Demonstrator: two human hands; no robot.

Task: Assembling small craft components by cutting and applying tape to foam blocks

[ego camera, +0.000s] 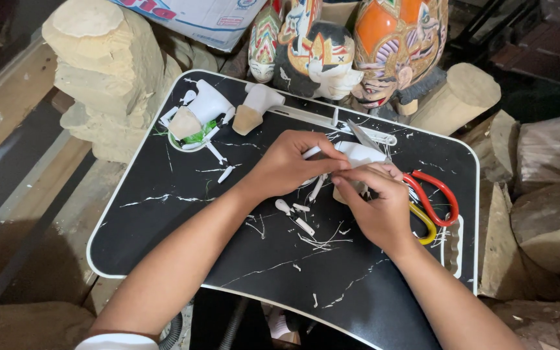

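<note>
Both hands meet over a black tray table [163, 246] with white streaks. Left hand [290, 165] pinches a thin white stick [311, 153] between its fingers. Right hand [377, 204] closes on a small white carved piece [361, 155], which sits between the two hands. Red and yellow scissors [432, 201] lie just beside the right hand. White scraps [303, 220] lie near the hands. Painted masks [332, 55] stand behind the tray.
</note>
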